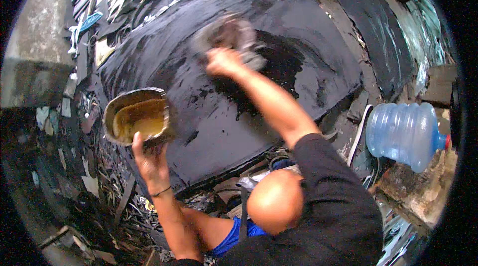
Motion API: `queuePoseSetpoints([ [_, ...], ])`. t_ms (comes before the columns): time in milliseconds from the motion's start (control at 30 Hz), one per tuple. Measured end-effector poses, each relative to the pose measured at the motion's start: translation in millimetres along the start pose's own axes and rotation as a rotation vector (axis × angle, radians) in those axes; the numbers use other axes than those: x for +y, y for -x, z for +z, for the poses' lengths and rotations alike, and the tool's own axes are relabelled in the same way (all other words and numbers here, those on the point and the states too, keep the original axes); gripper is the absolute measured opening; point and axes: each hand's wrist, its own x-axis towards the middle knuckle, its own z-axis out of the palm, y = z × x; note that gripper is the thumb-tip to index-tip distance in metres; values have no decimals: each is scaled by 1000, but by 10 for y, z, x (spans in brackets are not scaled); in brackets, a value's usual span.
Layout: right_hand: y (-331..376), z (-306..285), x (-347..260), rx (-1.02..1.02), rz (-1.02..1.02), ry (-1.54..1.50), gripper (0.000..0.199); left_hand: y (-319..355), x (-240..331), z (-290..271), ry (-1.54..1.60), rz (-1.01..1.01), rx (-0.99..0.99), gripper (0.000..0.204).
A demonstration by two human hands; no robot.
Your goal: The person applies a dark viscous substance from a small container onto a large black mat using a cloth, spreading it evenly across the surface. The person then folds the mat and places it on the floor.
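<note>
My left hand [149, 159] grips the near rim of a dented metal tin [137, 115] holding yellowish glue, over the left part of a large black rubber sheet [209, 121]. My right hand [224, 62] reaches forward and is shut on a greyish rag [234, 34], blurred, pressed on the sheet beside a wet glossy patch [284, 62]. My bent knee [275, 201] shows at the bottom.
A big blue plastic water bottle [404, 134] lies on its side at the right. Another black sheet [373, 22] lies further right. Scraps of rubber and strips [114, 201] litter the floor on the left and front. A concrete block [35, 57] stands far left.
</note>
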Motion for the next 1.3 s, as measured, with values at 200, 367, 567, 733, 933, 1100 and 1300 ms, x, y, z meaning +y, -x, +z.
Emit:
queuePoseSetpoints([
  [200, 1212, 1101, -341, -152, -337, -56, 47, 66, 85, 56, 143, 13, -47, 57],
  [367, 2111, 141, 1751, 295, 7, 107, 28, 119, 131, 0, 176, -43, -20, 67],
  [567, 1891, -1537, 3975, 560, 643, 154, 35, 110, -119, 275, 163, -72, -84, 67],
  [733, 734, -667, 2189, 105, 166, 122, 18, 43, -44, 488, 113, -9, -68, 68],
  [933, 2045, 39, 1485, 221, 66, -145, 33, 135, -112, 878, 147, 8, -55, 71],
  [1100, 2421, -804, 3012, 565, 799, -105, 26, 34, -67, 537, -52, 115, 32, 63],
  [1300, 648, -1582, 3581, 588, 668, -109, 39, 84, -149, 641, 66, -56, -148, 61],
])
